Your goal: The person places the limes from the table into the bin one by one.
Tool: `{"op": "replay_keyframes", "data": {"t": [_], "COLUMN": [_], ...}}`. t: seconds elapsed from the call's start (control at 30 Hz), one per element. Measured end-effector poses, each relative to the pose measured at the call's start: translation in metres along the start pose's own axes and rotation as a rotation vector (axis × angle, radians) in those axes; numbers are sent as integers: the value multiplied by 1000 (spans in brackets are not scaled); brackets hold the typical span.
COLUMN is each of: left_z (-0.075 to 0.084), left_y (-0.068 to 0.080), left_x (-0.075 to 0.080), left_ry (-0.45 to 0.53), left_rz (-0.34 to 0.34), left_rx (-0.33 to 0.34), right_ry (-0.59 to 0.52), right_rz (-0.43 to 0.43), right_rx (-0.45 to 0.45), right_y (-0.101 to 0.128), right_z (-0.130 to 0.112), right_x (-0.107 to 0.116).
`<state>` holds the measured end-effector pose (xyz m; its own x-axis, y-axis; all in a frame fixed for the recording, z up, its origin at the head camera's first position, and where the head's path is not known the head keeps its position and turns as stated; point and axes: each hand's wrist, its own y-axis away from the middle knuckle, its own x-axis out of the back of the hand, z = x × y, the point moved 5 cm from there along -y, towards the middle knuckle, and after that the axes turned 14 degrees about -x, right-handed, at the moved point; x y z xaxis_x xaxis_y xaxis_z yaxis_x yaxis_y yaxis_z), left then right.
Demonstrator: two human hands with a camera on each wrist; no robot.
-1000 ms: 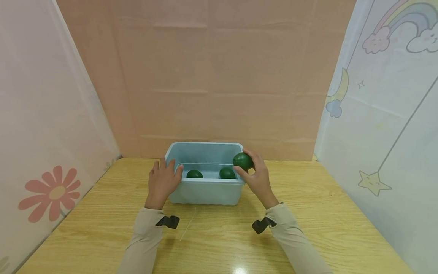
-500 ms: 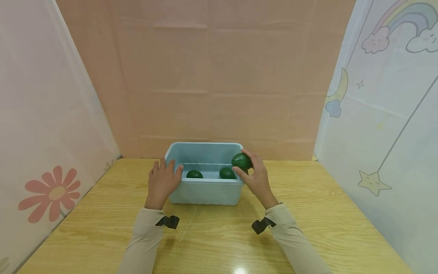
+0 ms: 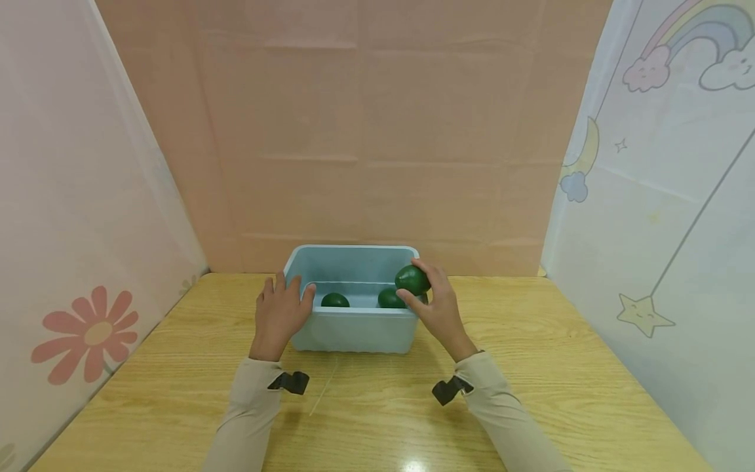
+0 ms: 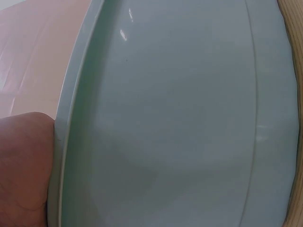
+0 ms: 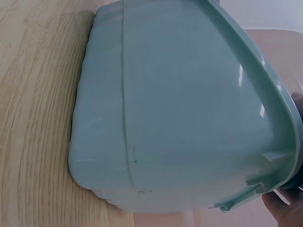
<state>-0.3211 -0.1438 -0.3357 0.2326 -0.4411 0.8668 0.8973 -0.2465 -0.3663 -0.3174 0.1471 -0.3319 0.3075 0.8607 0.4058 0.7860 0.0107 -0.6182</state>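
In the head view a light blue plastic bin (image 3: 356,333) stands on the wooden table. Two dark green avocados lie inside it, one avocado (image 3: 335,300) toward the left and another avocado (image 3: 389,298) toward the right. Between thumb and fingers, my right hand (image 3: 444,311) holds a third avocado (image 3: 411,280) over the bin's right end, overlapping the one below. My left hand (image 3: 281,320) rests at the front left corner with relaxed, spread fingers and its thumb over the rim. Both wrist views mostly show the bin's outer wall (image 4: 180,109), with part of each hand at the rim.
The wooden table (image 3: 519,367) runs around the bin. A plain orange-pink sheet (image 3: 377,131) hangs behind it. Printed white curtains close off the left (image 3: 77,196) and right sides (image 3: 666,216). A thin pale strand (image 3: 324,388) lies in front of the bin.
My right hand has shifted slightly left and down with its avocado, further in over the bin. The left hand, the bin and the two avocados inside have stayed put.
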Motion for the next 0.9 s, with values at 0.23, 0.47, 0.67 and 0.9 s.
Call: {"op": "replay_keyframes", "data": {"t": [0.23,0.47,0.67,0.9], "left_z": [0,0,-1,0], "left_y": [-1,-1,-1,-1], "left_x": [0,-1,-1,-1], "left_ry": [-4,-12,-21,-9], "left_rz": [6,6,8,6], "left_rx": [0,2,1,-6], "right_ry": [17,25,30,33], "right_rz": [-14,-33,-42,-48], "right_rx": [17,17,39,44], "right_y": [1,4,4,5], "right_z": [-2,-3,-5,-5], "right_x": [-4,-7,-9,-10]}}
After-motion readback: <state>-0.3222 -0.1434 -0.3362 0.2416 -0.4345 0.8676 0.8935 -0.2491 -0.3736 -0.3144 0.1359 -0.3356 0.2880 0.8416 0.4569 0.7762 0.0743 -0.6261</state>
